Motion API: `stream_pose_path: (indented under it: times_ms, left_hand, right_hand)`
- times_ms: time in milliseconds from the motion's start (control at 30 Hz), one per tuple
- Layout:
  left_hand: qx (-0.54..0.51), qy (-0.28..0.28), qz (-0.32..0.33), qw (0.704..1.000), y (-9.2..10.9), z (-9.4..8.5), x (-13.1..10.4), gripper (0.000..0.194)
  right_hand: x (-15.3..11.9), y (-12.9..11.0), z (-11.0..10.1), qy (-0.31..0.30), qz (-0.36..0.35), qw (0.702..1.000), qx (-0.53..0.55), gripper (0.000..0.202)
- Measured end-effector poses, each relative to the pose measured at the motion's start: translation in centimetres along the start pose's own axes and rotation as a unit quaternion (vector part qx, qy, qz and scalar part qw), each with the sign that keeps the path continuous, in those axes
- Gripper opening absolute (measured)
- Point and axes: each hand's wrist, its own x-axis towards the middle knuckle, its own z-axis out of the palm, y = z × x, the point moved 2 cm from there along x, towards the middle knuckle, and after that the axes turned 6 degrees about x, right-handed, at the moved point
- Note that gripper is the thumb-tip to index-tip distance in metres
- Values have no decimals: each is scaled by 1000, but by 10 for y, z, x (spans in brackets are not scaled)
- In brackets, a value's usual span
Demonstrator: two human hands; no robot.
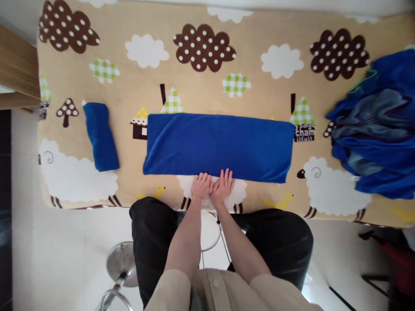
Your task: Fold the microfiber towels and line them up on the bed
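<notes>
A blue towel (pixel 220 144), folded into a long flat strip, lies crosswise in front of me. My left hand (pixel 202 185) rests palm down at the middle of its near edge, fingers slightly bent and the tips just reaching the cloth. Right beside it, thumbs close together, my right hand (pixel 223 186) lies with its fingers stretched out and apart onto the same edge. Neither hand shows a grip on the cloth. Off to the left, a smaller folded or rolled blue towel (pixel 102 137) lies at a slant.
Several blue cloths are heaped in a crumpled pile (pixel 379 125) at the right. A beige blanket (pixel 136 86) printed with clouds and sheep covers the table. Below the near edge, a metal stool (pixel 123 263) stands on the floor at left. Wooden furniture (pixel 19 65) adjoins the left side.
</notes>
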Motion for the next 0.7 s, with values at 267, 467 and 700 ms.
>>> stream_pose_path:
  times_ms: [267, 467, 700]
  left_hand:
    - [-71, -14, 10, 997, -8, -7, -17, 35]
    - [-259, 69, -101, 958, -42, -59, -17, 38]
    - [-52, 162, -143, 975, -192, -180, 121, 25]
  right_hand:
    - [3, -8, 9, 10, 30, 999, -30, 61]
    - [8, -12, 5, -1, 24, 999, -39, 63]
    - [7, -12, 5, -7, 29, 999, -20, 65]
